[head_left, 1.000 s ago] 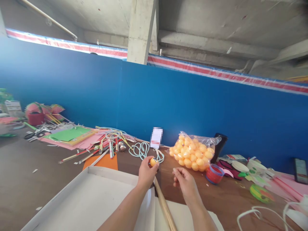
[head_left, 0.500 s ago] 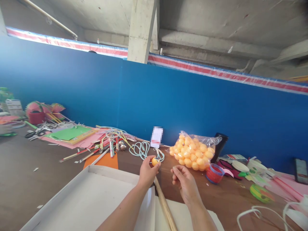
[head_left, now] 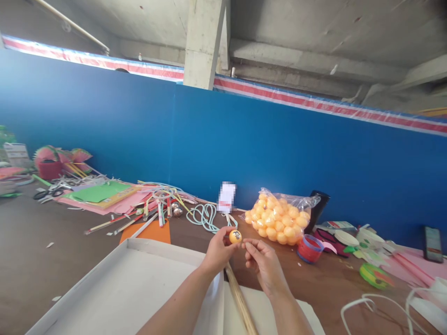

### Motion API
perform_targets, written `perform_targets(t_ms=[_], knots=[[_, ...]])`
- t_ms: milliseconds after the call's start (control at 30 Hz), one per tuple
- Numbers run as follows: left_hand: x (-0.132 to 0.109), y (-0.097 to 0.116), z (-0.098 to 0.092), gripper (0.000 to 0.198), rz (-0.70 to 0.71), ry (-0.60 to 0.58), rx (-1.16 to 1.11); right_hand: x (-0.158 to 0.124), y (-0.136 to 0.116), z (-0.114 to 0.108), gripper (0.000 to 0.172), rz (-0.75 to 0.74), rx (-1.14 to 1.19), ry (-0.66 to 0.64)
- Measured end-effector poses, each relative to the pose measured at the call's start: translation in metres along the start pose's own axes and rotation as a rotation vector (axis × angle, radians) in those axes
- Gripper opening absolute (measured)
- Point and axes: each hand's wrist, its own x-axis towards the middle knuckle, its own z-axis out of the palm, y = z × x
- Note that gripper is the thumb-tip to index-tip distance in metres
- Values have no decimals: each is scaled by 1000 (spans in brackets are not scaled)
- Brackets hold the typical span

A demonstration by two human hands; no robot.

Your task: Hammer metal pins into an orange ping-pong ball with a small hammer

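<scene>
My left hand [head_left: 220, 251] grips an orange ping-pong ball [head_left: 235, 236] between thumb and fingers. A dark and white marking shows on the ball's upper side. Just right of it, my right hand [head_left: 263, 263] is closed in a pinch, its fingertips close to the ball and to my left thumb. Whatever the pinch holds is too small to make out. Below the hands lies a bundle of thin wooden sticks [head_left: 240, 298], resting partly over white card. A clear bag of orange ping-pong balls [head_left: 277, 218] lies behind my right hand.
A shallow white box [head_left: 139, 244] stands at front left. Paper sheets [head_left: 101, 191], scissors [head_left: 52, 191] and light-blue cord [head_left: 204, 217] lie behind it. A phone [head_left: 226, 197] leans against the blue partition. At right are a red tub [head_left: 309, 249], a green-yellow tape roll [head_left: 375, 275] and white cable [head_left: 363, 302].
My left hand has moved right with the ball and turned it, so its marking shows more. My right hand has come left, its fingertips now close to the ball.
</scene>
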Motion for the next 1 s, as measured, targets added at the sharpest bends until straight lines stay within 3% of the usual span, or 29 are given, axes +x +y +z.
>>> perform_targets(t_ms=[333, 1000], knots=[[-1, -4, 2, 44, -6, -138, -100, -3, 1, 4, 21, -12, 23, -23], [-2, -5, 1, 43, 19, -155, 5, -1, -1, -2, 23, -20, -61, 14]])
